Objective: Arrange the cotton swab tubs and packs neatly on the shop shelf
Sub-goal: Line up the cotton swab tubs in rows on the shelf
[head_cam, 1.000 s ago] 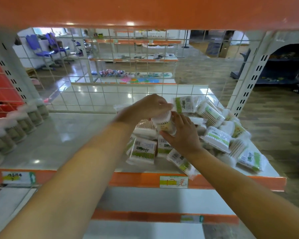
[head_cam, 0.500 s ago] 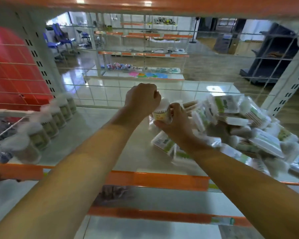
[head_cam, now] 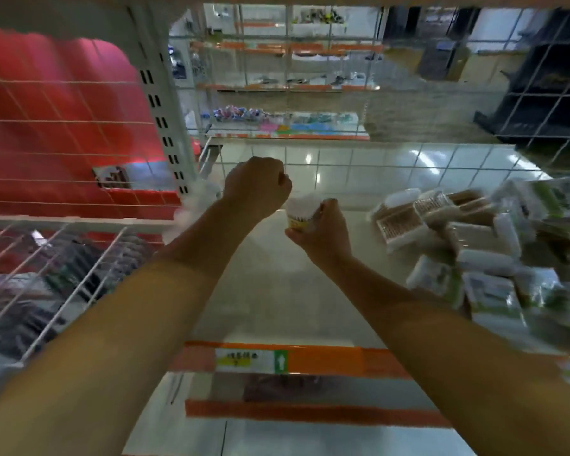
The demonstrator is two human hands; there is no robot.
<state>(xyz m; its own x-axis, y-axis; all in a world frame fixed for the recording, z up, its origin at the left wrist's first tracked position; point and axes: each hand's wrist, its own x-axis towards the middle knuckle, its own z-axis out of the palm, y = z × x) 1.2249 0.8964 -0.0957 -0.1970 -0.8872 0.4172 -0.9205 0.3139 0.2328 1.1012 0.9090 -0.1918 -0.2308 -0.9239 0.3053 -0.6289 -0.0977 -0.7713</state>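
My right hand [head_cam: 323,230] grips a small round tub of cotton swabs [head_cam: 300,212] with a white lid, held upright above the pale shelf [head_cam: 270,291]. My left hand [head_cam: 255,185] is curled into a fist just left of the tub's lid, and nothing shows in it. A loose pile of swab packs and boxes [head_cam: 474,255] lies on the right part of the shelf. Blurred white tubs [head_cam: 193,205] stand at the shelf's left end, partly hidden behind my left forearm.
A wire mesh back panel [head_cam: 343,162] closes the rear of the shelf. The front edge is an orange strip with a price label [head_cam: 250,359]. A white wire divider [head_cam: 63,284] and a perforated upright post [head_cam: 162,110] stand to the left. Another shelf lies below.
Both hands have moved left along the shelf with the tub, away from the pile. My view has swung left, so the pile now sits at the right edge.
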